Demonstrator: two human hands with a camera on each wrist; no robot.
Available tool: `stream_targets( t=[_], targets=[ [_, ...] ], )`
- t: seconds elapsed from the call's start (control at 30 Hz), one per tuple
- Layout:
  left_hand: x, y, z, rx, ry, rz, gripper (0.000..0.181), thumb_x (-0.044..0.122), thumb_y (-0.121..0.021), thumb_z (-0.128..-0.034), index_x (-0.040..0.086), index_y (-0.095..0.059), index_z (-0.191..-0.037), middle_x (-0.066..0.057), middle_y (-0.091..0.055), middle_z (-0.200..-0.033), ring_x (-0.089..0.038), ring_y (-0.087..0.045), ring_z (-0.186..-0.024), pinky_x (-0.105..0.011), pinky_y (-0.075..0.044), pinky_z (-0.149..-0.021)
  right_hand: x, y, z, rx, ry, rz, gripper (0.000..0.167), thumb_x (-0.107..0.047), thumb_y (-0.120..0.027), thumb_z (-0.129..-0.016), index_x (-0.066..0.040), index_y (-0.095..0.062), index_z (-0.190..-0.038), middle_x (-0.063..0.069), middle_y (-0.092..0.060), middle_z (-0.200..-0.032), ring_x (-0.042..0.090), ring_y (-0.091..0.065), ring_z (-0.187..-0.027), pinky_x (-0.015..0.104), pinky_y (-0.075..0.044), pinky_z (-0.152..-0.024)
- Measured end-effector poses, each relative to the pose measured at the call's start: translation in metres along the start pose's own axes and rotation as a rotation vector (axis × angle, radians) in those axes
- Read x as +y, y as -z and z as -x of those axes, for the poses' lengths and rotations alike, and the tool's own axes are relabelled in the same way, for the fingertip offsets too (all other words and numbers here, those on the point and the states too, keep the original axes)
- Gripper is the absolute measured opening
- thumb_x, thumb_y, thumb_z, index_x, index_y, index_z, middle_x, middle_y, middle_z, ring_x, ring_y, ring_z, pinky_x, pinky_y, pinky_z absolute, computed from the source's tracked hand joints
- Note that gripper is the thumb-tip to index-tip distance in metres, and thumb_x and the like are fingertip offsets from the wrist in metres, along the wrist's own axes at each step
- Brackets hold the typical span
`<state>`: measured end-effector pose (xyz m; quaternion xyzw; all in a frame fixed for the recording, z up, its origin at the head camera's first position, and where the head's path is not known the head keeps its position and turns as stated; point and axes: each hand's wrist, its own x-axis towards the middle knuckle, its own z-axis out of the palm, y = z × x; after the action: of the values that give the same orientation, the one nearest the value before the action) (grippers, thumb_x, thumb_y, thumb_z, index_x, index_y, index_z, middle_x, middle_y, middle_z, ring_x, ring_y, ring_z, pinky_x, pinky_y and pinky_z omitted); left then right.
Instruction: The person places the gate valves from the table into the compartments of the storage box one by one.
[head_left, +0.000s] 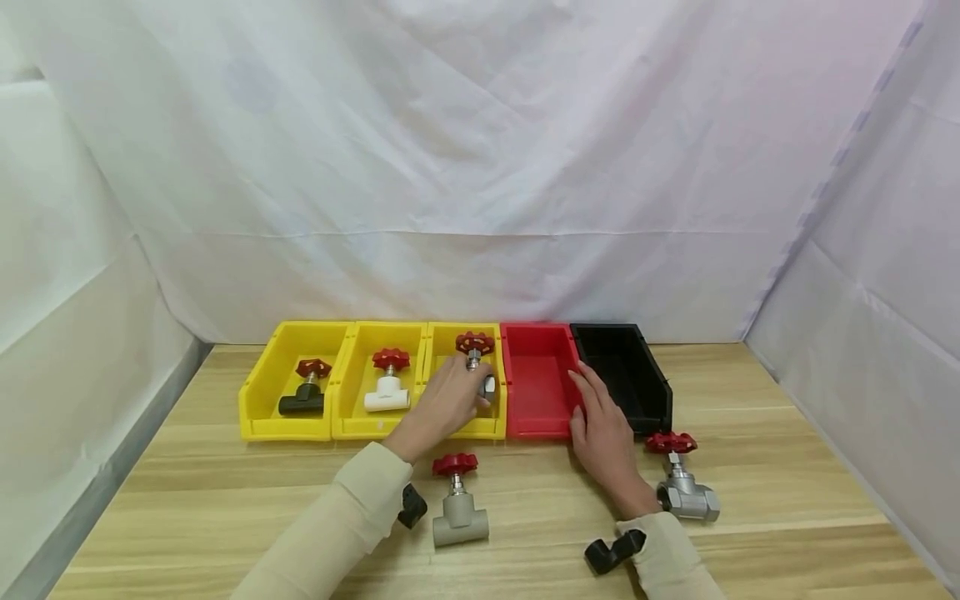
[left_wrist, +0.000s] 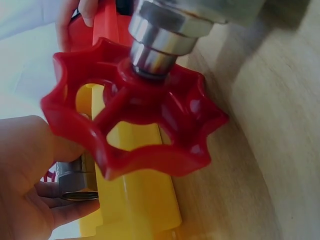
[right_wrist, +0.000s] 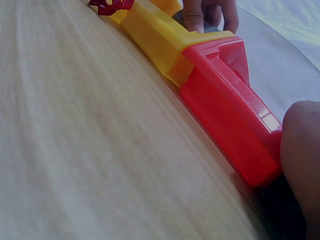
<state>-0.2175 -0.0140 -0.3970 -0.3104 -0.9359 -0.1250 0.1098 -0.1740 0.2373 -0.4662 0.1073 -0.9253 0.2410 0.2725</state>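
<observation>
Left hand (head_left: pixel 442 396) is gripping valve (head_left: pixel 474 358) in yellow bin (head_left: pixel 480 429) at right hand's (head_left: pixel 603 433) 10 o'clock; right is resting, fingers loose, on red bin (head_left: pixel 534 375) (bracing?). Uneven release could be toppling valve.

We list: hand-held valve (left_wrist: pixel 78 181), satin metal; red handwheel (left_wrist: pixel 142 102), glossy; its stem (left_wrist: pixel 167 31), polished metal; red bin (right_wrist: pixel 227 132) and yellow bin (right_wrist: pixel 156 42), shiny plastic; tabletop (head_left: pixel 528 533), wood-grained; backdrop (head_left: pixel 480 167), creased cloth-like sheeting; sleeves (head_left: pixel 337 517), matt cloth.
</observation>
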Motion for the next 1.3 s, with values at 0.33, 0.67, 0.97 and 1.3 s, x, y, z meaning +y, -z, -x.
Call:
stream_targets(
  t=[0.33,0.67,0.97,1.3],
  targets=[
    [-0.002,-0.006,-0.006,-0.046,0.057,-0.007,0.036,0.010,-0.072,-0.0853,0.009,-0.062,-0.120,-0.017,-0.061,-0.098,-0.032,-0.055,-0.094,-0.037,-0.052,-0.077,0.000,0.001,0.000,0.007,0.008,0.004,0.061,-0.002,-0.061,-0.086,-0.016,-0.043,-0.143,-0.002,-0.030,-0.153,0.025,-0.055,-0.089,0.041,-0.054,-0.068],
    [-0.004,-0.012,-0.012,-0.080,0.097,-0.037,0.028,0.016,-0.073,-0.0855,0.009,-0.063,-0.110,-0.016,-0.061,-0.093,-0.034,-0.055,-0.093,-0.040,-0.053,-0.079,0.001,-0.001,0.001,0.034,0.045,0.010,0.057,-0.004,-0.057,-0.087,-0.012,-0.045,-0.142,0.000,-0.033,-0.152,0.025,-0.056,-0.086,0.039,-0.051,-0.064],
    [-0.005,-0.019,-0.013,-0.100,0.087,-0.043,0.024,0.015,-0.075,-0.0840,0.009,-0.064,-0.104,-0.014,-0.060,-0.088,-0.031,-0.054,-0.085,-0.037,-0.052,-0.073,0.002,0.000,0.002,0.058,0.057,0.015,0.057,-0.003,-0.057,-0.085,-0.011,-0.046,-0.141,0.002,-0.035,-0.151,0.024,-0.056,-0.082,0.038,-0.049,-0.061],
    [-0.006,-0.024,-0.013,-0.134,0.108,-0.048,0.024,0.018,-0.074,-0.0856,0.009,-0.063,-0.106,-0.020,-0.060,-0.095,-0.033,-0.054,-0.086,-0.041,-0.053,-0.074,0.002,-0.001,0.001,0.048,0.050,0.013,0.058,-0.002,-0.059,-0.085,-0.012,-0.046,-0.141,-0.001,-0.033,-0.152,0.027,-0.057,-0.090,0.042,-0.052,-0.064]
  ],
)
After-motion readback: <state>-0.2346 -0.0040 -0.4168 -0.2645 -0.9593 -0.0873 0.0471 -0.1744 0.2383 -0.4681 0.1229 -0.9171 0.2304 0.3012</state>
